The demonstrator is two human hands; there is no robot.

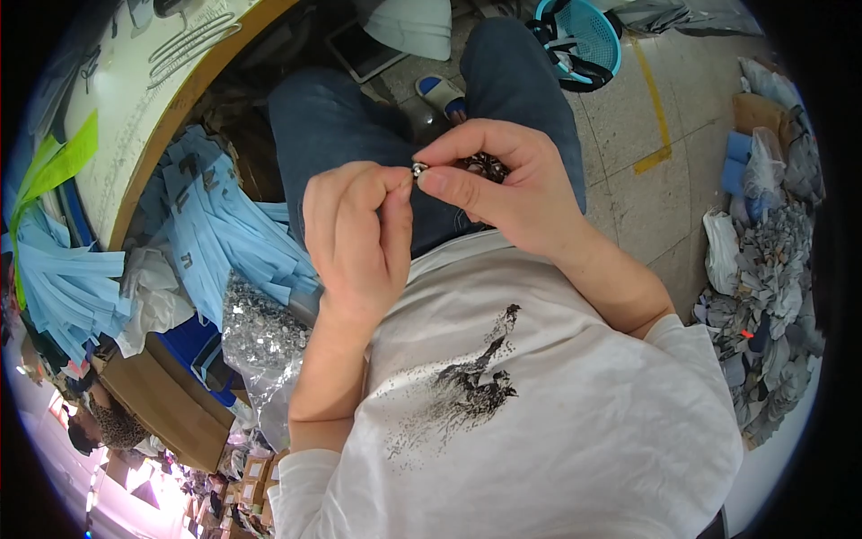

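Observation:
In front of my lap, both hands meet at a small shiny silver metal piece (418, 168), too small to name for certain. The thumb and forefinger of my left hand (357, 229) are pinched at its left side, with the other fingers curled in. From the right, my right hand (512, 180) pinches the same piece between thumb and forefinger. Several small dark metallic pieces (483, 165) lie cupped in the palm of that right hand, partly hidden by its thumb and fingers.
A pale table (135, 108) with a wooden edge curves along the left. Light blue fabric strips (215, 225) hang beside my left arm, near a bag of silvery pieces (260, 341). A turquoise basket (588, 40) stands on the tiled floor; grey fabric scraps (772, 296) are heaped at right.

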